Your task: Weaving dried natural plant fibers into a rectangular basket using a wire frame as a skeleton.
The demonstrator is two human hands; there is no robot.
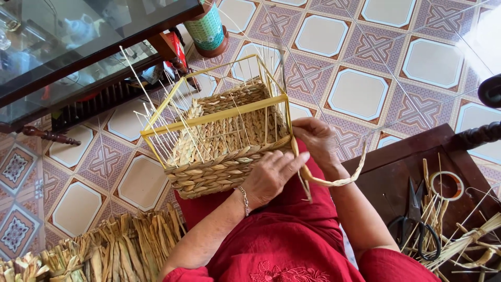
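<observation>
Fingers (292, 162) of my left hand (271, 177) lie pressed together and flat against the near corner of the basket (219, 141), steadying it on my lap. My right hand (318, 138) sits at three o'clock from the basket, its fingers curled in and pinching a flat straw strand (334, 181) right at the basket's corner; the strand loops down and out toward four o'clock before curving up again. How many fingers grip it I cannot tell, since the back of the hand covers them.

I see the basket lying on its side at the centre, open mouth toward eleven o'clock. Its lower rows are woven from thick braided straw, and a yellow frame (214, 117) stands above them with thin pale spokes (156, 99) sticking out past the rim. Inside there is only the woven bottom and those uprights.

At five o'clock a dark wooden stool (396, 167) carries black scissors (415, 230), a tape roll (447, 185) and loose straw, partly cut off by the edge. At seven o'clock a bundle of dried straw (115, 245) lies on the tiled floor (360, 94), also cropped. At ten o'clock a glass table (78, 57) reflects too much for me to make out what sits beneath. A green patterned jar (207, 28) stands at twelve o'clock, its top out of frame.
</observation>
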